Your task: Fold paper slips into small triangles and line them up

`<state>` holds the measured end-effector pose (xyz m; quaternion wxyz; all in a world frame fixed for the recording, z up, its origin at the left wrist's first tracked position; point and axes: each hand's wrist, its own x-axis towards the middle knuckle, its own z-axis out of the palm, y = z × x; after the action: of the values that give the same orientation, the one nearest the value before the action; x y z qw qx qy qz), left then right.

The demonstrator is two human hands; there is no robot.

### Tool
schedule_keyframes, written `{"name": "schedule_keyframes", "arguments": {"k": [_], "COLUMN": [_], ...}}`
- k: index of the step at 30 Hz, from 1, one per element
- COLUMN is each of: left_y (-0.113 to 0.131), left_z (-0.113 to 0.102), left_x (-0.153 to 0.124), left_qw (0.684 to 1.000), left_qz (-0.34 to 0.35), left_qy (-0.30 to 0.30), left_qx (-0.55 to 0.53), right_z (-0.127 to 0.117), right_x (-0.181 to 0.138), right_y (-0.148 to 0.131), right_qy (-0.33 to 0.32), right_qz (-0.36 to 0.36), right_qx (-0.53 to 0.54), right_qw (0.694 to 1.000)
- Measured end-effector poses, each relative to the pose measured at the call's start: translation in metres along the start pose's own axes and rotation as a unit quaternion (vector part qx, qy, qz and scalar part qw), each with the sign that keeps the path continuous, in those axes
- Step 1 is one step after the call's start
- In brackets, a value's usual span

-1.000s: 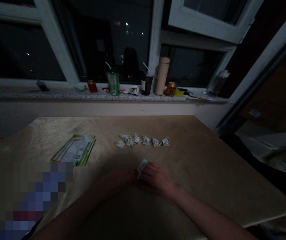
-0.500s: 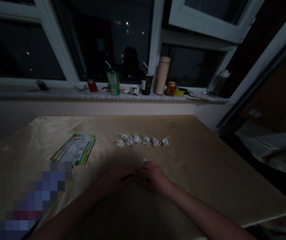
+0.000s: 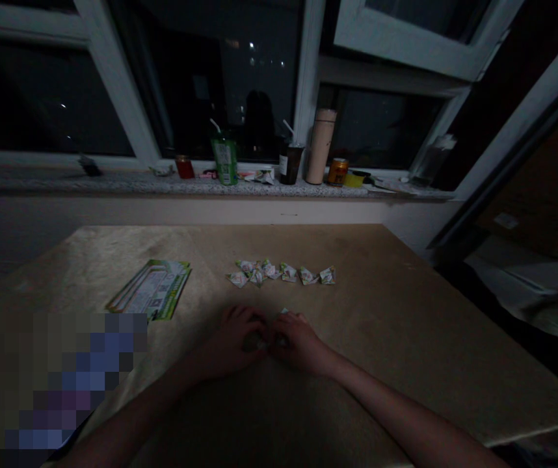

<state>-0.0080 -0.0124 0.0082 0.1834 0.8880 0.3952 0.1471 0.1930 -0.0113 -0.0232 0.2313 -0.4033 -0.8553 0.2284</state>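
Observation:
My left hand [image 3: 237, 335] and my right hand [image 3: 298, 338] meet on the tan table [image 3: 406, 325], fingers curled and pinched around a small piece of printed paper [image 3: 283, 312] that barely shows between them. Just beyond the hands lies a row of several small folded paper pieces [image 3: 281, 273]. A stack of green and white printed sheets [image 3: 155, 296] lies to the left of my left hand.
On the stone windowsill [image 3: 113, 184] stand a green drink carton with a straw [image 3: 224, 159], a dark cup [image 3: 291, 162], a tall beige flask [image 3: 320, 146], a red jar [image 3: 184, 168] and an orange can [image 3: 337, 172]. The table's right edge drops off toward dark clutter.
The paper piece stood up between my fingers a second ago; now it is pressed low and mostly hidden, and my left hand's fingers have come forward around it.

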Motion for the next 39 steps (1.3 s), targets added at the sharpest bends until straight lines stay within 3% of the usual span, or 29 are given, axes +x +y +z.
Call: {"name": "schedule_keyframes", "arguments": {"k": [11,18,39], "left_y": [-0.003,-0.006,-0.008], "left_z": [0.002,0.003,0.002], "left_x": [0.005,0.005,0.003], "left_qw": [0.999,0.998,0.999], "left_qz": [-0.032,-0.045,-0.031], "left_qy": [-0.023,-0.034,-0.037], "left_qx": [0.027,0.022,0.002], "right_z": [-0.01,-0.016,-0.015], "right_x": [0.018,0.024,0.024], "right_y": [-0.011,-0.004,0.0], "right_qy": [-0.07,-0.124,-0.112], "right_qz": [0.076,0.071,0.045], "right_qx": [0.031,0.075,0.1], "right_qw": [0.994,0.987,0.988]}}
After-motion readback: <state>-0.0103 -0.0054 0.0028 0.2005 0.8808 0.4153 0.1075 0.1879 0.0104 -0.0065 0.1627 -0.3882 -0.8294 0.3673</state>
